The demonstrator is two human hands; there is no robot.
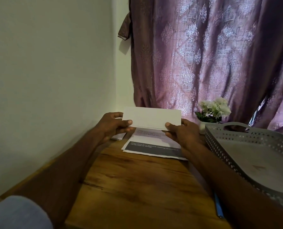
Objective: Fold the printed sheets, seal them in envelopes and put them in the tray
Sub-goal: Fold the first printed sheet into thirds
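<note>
- Two forearms reach forward over a wooden surface (137, 187); blue pen (218, 207) lies near the right arm.
- Grey perforated tray (246, 146) sits at right.
- Printed sheets (154, 146) lie flat beneath the hands.
- Left hand (114, 125) pinches the left end of a folded white paper (151, 118), thumb on front; right hand (180, 133) pinches the right end. Paper held above the sheets.
- White flowers (213, 108), purple curtain (211, 55) behind.
</note>
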